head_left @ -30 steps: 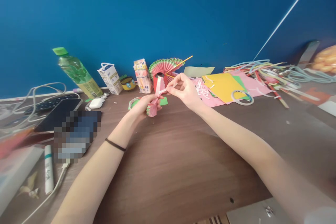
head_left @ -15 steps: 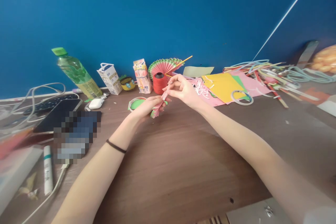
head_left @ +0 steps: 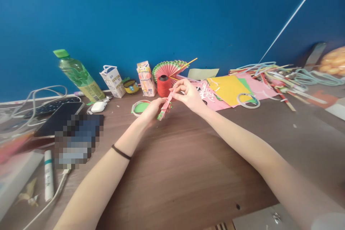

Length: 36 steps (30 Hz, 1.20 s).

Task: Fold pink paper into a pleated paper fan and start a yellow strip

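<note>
A narrow pink and green folded paper strip (head_left: 164, 108) is held between both hands above the brown table (head_left: 172, 172). My left hand (head_left: 155, 109) is closed around its lower part, with a dark band on the wrist. The thumb and fingers of my right hand (head_left: 185, 95) pinch its upper end. Just behind the hands stands a red thread spool (head_left: 164, 87). Beyond the spool is an opened pleated fan (head_left: 168, 69) in pink and green, with a yellow stick at its right side.
A green-capped bottle (head_left: 81, 75), a white carton (head_left: 113, 81) and a pink carton (head_left: 146, 79) line the blue wall. Yellow paper (head_left: 228, 88) and tangled strips lie right. A tape roll (head_left: 248, 101) rests there. At left are a phone, cables and a marker (head_left: 49, 176).
The folded paper has turned slightly and shows more of its pink and green face. My left hand has shifted a little to the right; my right hand still pinches the upper end.
</note>
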Each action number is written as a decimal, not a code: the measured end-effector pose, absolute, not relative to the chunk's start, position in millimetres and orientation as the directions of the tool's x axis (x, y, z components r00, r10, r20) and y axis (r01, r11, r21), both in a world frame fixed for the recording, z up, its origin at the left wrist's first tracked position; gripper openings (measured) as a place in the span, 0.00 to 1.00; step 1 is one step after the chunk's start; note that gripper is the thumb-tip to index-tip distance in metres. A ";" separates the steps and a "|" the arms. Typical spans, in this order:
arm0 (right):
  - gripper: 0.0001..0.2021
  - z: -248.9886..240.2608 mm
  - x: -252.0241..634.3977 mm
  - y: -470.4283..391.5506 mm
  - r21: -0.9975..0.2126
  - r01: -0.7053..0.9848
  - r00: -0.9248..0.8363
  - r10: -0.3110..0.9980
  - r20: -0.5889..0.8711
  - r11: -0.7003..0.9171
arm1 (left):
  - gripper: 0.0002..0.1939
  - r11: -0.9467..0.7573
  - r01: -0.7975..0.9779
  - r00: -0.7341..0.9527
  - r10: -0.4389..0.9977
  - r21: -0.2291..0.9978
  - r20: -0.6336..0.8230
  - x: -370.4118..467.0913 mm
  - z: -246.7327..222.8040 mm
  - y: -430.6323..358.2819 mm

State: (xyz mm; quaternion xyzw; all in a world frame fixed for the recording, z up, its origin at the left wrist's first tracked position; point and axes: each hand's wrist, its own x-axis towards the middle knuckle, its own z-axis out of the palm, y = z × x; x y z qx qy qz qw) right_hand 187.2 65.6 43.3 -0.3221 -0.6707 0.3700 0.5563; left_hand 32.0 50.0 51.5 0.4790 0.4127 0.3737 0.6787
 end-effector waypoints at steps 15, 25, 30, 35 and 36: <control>0.10 41.8 183.9 60.2 -0.806 0.116 -0.132 0.814 0.566 0.580 | 0.17 0.031 -0.051 0.349 0.937 0.998 -0.012 32.9 37.8 49.9; 0.11 40.7 186.6 64.1 -0.800 0.142 -0.061 0.812 0.580 0.583 | 0.18 0.031 -0.035 0.303 0.953 0.999 -0.019 34.4 36.3 50.1; 0.11 43.8 189.7 66.7 -0.816 0.128 -0.048 0.825 0.563 0.564 | 0.20 0.042 -0.041 0.302 0.953 0.998 -0.028 34.5 36.5 49.7; 0.13 49.4 189.3 63.8 -0.882 0.028 -0.116 0.878 0.465 0.470 | 0.14 0.096 -0.118 0.334 0.941 0.988 -0.052 33.2 31.4 52.7; 0.13 50.1 189.1 63.1 -0.887 0.004 -0.139 0.878 0.457 0.462 | 0.14 0.106 -0.152 0.336 0.940 0.983 -0.050 32.8 30.6 53.7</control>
